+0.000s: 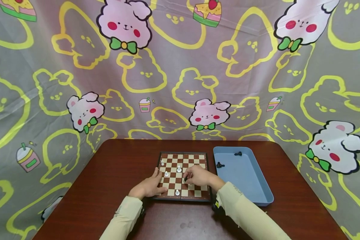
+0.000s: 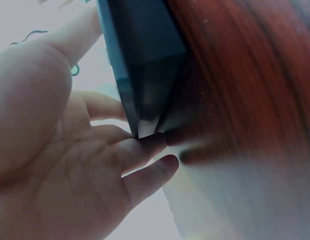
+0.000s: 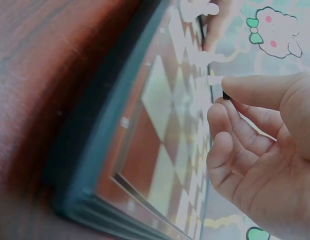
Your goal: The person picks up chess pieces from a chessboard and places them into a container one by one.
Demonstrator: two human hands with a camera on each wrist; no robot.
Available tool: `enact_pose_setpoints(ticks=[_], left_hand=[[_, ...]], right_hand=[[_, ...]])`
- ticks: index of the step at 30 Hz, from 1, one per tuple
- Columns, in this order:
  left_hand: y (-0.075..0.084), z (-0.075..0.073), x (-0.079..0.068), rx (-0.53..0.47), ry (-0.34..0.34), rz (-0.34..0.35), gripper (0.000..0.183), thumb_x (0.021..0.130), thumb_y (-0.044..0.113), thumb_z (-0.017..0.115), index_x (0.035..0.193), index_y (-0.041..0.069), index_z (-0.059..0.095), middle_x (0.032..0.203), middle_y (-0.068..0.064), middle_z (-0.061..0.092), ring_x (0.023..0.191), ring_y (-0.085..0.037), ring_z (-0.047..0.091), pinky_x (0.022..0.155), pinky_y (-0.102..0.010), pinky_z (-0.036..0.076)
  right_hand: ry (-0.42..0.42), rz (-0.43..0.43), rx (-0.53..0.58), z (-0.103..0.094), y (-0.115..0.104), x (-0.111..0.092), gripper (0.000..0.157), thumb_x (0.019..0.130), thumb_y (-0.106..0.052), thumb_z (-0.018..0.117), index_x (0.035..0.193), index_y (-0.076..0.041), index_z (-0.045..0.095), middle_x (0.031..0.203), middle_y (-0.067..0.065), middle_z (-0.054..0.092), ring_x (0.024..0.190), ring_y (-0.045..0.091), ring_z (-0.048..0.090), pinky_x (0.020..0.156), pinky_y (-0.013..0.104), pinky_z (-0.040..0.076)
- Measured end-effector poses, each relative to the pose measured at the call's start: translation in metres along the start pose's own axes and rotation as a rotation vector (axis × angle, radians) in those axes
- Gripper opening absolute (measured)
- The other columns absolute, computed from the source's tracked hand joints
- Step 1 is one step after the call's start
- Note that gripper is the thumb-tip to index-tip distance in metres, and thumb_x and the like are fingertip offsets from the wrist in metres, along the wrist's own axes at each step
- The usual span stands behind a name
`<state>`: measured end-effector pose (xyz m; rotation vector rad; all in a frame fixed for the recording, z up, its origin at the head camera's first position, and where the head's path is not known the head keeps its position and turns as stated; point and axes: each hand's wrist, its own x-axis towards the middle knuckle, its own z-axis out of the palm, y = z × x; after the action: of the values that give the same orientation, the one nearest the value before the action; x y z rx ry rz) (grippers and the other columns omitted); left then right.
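Observation:
A brown-and-cream chessboard [image 1: 171,180] with a dark frame lies on the table. My left hand [image 1: 149,185] rests along its left edge, thumb over the near left corner. The left wrist view shows that hand [image 2: 80,150] with fingers extended past the board's dark side [image 2: 140,60]. Over the right half of the board, my right hand [image 1: 197,175] pinches a black chess piece [image 1: 185,179] between thumb and fingers. Mostly hidden by the fingertips, the black piece [image 3: 226,95] shows only a sliver in the right wrist view. Several white chess pieces stand on the board, including one [image 1: 179,169] beside the right hand.
Right of the board sits a blue tray [image 1: 243,180] with two black chess pieces lying in it, one near the back [image 1: 238,153] and one by the left wall [image 1: 220,165]. The dark wooden table [image 1: 108,180] meets a patterned curtain [image 1: 168,83] behind and at both sides.

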<state>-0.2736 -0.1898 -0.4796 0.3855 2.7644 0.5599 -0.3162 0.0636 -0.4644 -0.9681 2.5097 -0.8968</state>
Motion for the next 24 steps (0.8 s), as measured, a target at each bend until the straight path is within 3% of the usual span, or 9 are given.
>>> enact_pose_setpoints(ticks=[14,24], left_hand=[[-0.001,0.001,0.000,0.011,0.004,0.013,0.085,0.088,0.044,0.064,0.146,-0.005,0.026,0.153,-0.028,0.006,0.108,-0.041,0.056,0.088,-0.045,0.045],[-0.002,0.001,0.001,0.010,0.005,0.007,0.086,0.088,0.045,0.064,0.147,-0.005,0.025,0.153,-0.027,0.006,0.108,-0.040,0.056,0.089,-0.045,0.045]], right_hand=[[0.073,0.024,0.006,-0.031,-0.001,-0.012,0.015,0.088,-0.008,0.065,0.102,-0.006,0.068,0.088,-0.003,0.063,0.078,0.012,0.058,0.066,0.033,0.047],[0.133,0.012,-0.010,-0.054,0.012,-0.023,0.014,0.088,-0.006,0.065,0.102,-0.006,0.068,0.092,-0.001,0.064,0.076,0.013,0.058,0.064,0.031,0.047]])
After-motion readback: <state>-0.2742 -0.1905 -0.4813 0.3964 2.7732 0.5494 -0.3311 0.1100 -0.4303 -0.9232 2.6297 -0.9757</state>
